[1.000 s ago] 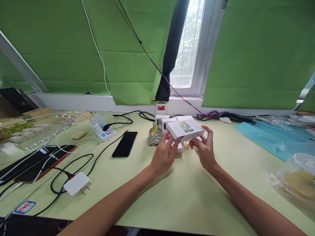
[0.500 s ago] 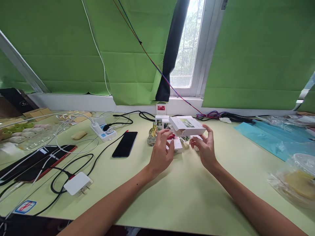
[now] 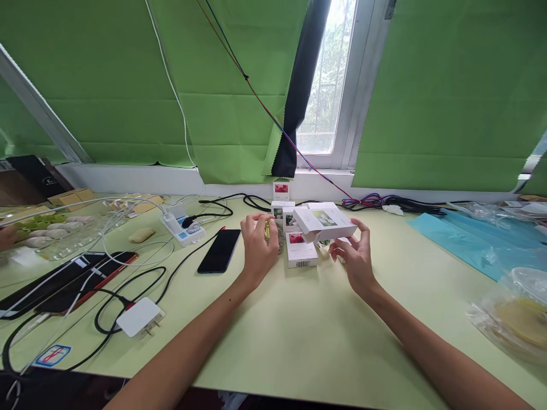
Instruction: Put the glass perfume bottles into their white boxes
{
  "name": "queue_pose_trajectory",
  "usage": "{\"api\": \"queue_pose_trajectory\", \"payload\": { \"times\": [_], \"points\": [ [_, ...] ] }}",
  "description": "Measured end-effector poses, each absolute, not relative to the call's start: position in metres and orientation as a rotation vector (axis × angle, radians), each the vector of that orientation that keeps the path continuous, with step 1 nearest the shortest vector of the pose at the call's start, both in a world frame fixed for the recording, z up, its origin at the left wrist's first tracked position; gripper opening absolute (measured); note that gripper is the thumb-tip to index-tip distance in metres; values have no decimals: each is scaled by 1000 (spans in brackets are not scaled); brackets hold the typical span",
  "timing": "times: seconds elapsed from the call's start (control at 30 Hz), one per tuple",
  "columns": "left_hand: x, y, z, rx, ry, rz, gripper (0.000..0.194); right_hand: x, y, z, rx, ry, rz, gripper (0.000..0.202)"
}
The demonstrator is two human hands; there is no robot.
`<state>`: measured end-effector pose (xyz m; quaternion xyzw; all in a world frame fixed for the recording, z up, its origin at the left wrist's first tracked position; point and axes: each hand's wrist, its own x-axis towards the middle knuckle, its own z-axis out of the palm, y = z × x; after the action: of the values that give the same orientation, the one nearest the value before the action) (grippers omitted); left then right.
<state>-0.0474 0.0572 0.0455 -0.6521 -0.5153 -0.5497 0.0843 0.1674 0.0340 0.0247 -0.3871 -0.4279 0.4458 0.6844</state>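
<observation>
My right hand (image 3: 356, 254) grips a white box (image 3: 323, 221) with a picture of white flowers, its end flap open toward the left, held tilted above the table. My left hand (image 3: 260, 245) is at a small glass bottle (image 3: 268, 229) with yellow liquid, its fingers closed around the top. Under and behind the held box stand more white boxes: one with a red flower picture and barcode (image 3: 302, 250), one with white flowers (image 3: 290, 220), and another with a red picture (image 3: 281, 190) against the wall. Part of a small box shows behind my right fingers.
A black phone (image 3: 219, 251) lies left of my left hand. Further left are a power strip (image 3: 183, 228), cables, a white charger (image 3: 140, 317), dark tablets and an egg tray. Blue plastic (image 3: 461, 239) and a bagged round item (image 3: 519, 319) lie right. Another person's hand (image 3: 6, 236) shows far left.
My left hand has moved left, away from the held box, to the glass bottle. My right hand still holds the box in nearly the same place. A person's hand shows more at far left.
</observation>
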Motion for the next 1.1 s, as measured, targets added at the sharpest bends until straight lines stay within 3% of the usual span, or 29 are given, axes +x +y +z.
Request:
{"api": "queue_pose_trajectory", "payload": {
  "times": [0.17, 0.43, 1.1],
  "points": [
    [-52, 67, 38, -2047, -1699, -1625, 28, 167, 34, 24, -869, -958, 1013, 68],
    [-56, 74, 31, -2116, -1676, -1612, 18, 167, 33, 24, -867, -968, 1015, 67],
    [-61, 78, 27, -2219, -1639, -1571, 36, 166, 31, 27, -879, -967, 1029, 67]
  ]
}}
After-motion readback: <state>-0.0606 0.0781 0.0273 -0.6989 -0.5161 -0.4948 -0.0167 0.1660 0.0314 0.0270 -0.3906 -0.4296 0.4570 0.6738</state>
